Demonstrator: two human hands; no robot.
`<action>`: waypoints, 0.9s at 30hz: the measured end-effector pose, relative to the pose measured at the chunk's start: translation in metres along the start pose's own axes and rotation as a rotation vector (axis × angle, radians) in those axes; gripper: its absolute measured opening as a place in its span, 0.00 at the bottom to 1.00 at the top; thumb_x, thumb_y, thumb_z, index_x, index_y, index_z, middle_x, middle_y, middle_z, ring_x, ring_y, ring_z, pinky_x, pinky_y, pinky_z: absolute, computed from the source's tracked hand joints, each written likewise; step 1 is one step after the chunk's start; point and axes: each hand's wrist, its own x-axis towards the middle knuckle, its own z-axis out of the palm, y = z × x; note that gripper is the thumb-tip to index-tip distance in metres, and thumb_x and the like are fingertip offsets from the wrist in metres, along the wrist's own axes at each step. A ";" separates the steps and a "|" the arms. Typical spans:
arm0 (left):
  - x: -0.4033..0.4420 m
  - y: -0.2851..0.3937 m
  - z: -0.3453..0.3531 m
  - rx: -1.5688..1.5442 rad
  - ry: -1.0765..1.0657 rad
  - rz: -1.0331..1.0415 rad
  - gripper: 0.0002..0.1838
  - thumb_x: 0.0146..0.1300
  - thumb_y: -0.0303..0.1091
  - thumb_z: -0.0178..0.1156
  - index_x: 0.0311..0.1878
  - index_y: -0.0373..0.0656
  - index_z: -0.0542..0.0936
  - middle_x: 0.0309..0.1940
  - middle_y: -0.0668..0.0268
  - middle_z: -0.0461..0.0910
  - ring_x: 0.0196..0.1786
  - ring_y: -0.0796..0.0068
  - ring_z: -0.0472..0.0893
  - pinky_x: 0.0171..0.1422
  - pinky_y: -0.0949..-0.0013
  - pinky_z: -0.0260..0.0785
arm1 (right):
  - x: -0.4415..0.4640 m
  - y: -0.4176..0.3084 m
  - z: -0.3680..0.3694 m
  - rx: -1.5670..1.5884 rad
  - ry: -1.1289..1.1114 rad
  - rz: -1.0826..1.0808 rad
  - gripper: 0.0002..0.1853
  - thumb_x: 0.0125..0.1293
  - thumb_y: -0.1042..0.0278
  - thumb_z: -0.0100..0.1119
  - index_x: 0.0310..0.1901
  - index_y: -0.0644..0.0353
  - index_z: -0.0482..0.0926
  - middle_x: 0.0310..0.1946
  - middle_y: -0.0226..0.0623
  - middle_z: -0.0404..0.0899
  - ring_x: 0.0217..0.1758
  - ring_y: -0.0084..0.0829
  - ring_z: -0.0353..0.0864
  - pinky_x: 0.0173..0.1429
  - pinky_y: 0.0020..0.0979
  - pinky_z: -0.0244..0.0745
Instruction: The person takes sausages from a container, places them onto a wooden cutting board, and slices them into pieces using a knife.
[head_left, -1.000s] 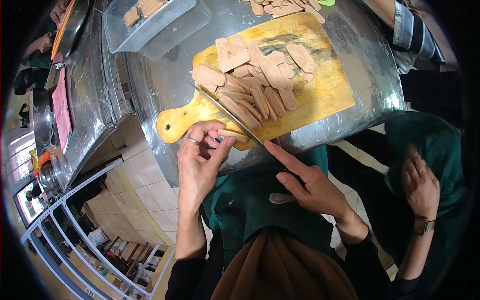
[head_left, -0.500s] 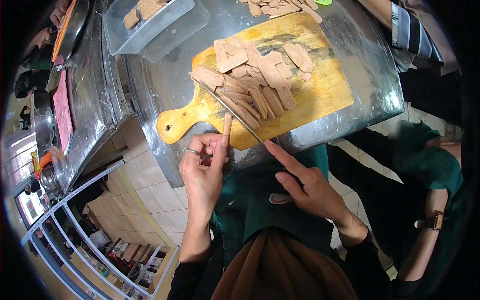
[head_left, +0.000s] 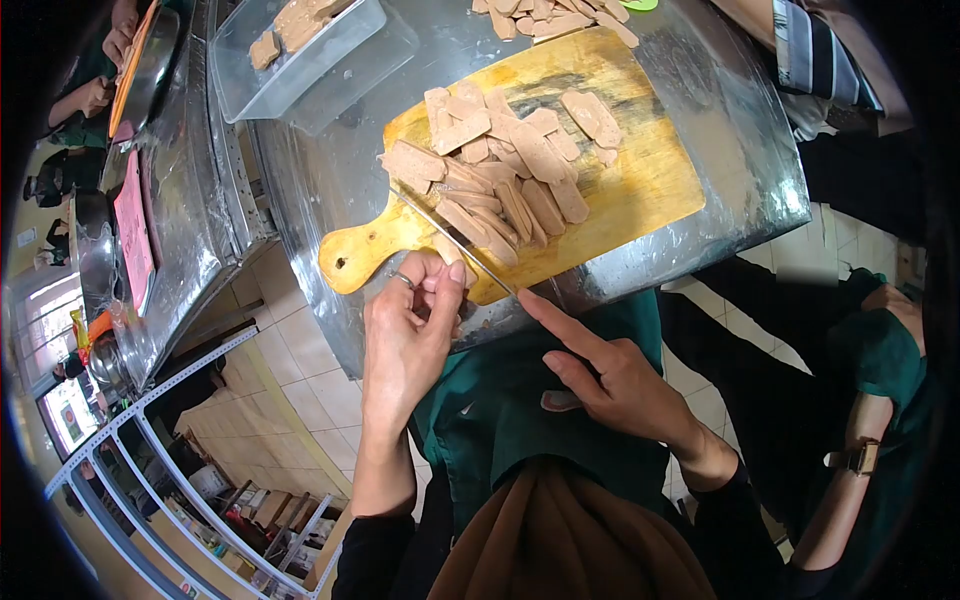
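My left hand [head_left: 408,325] pinches a thin pinkish-brown slice [head_left: 448,247] over the board's near left edge. A knife [head_left: 455,240] lies slantwise across the yellow wooden board [head_left: 650,190], its blade between that slice and a pile of slices [head_left: 510,175]. At the knife's near end is my right hand [head_left: 615,380], index finger stretched along it and thumb apart; its other fingers and the handle are hidden beneath the hand. Several flat slices overlap in the middle of the board, some leaning on edge beside the blade.
A clear plastic tub [head_left: 300,85] with brown pieces stands at the back left of the metal table [head_left: 740,150]. More slices [head_left: 560,18] lie beyond the board. A co-worker's arm [head_left: 850,480] with a watch is at the right; a striped sleeve [head_left: 825,55] shows above.
The slice in my left hand was turned from lying sideways to pointing away, and now sits closer to the blade. The co-worker's hand at the right moved up and away.
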 end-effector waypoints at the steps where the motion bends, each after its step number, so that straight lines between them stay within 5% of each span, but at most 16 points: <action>1: 0.000 0.000 0.001 -0.023 -0.011 -0.014 0.15 0.75 0.41 0.57 0.36 0.39 0.76 0.24 0.74 0.73 0.25 0.86 0.73 0.29 0.79 0.68 | 0.000 0.003 0.001 -0.022 0.014 -0.025 0.30 0.76 0.69 0.50 0.77 0.46 0.57 0.67 0.49 0.71 0.40 0.46 0.88 0.48 0.38 0.84; 8: 0.003 0.000 0.008 -0.150 0.007 -0.072 0.15 0.75 0.39 0.56 0.33 0.38 0.77 0.20 0.72 0.74 0.23 0.87 0.74 0.27 0.78 0.69 | -0.002 -0.010 -0.005 0.041 -0.014 0.071 0.30 0.75 0.71 0.51 0.76 0.47 0.58 0.64 0.51 0.74 0.42 0.47 0.88 0.46 0.37 0.84; 15: 0.006 -0.003 0.008 -0.250 -0.020 -0.064 0.14 0.75 0.37 0.56 0.34 0.39 0.77 0.22 0.75 0.74 0.23 0.88 0.73 0.27 0.80 0.69 | -0.013 -0.008 0.000 -0.047 0.042 -0.052 0.31 0.74 0.71 0.53 0.76 0.50 0.57 0.52 0.55 0.81 0.41 0.49 0.87 0.45 0.38 0.84; 27: 0.008 -0.005 0.007 -0.285 -0.052 -0.054 0.11 0.75 0.33 0.56 0.35 0.37 0.77 0.23 0.73 0.76 0.24 0.88 0.75 0.27 0.80 0.69 | -0.013 -0.022 0.001 -0.119 0.030 0.010 0.33 0.74 0.72 0.54 0.77 0.51 0.55 0.49 0.57 0.81 0.38 0.56 0.83 0.36 0.42 0.78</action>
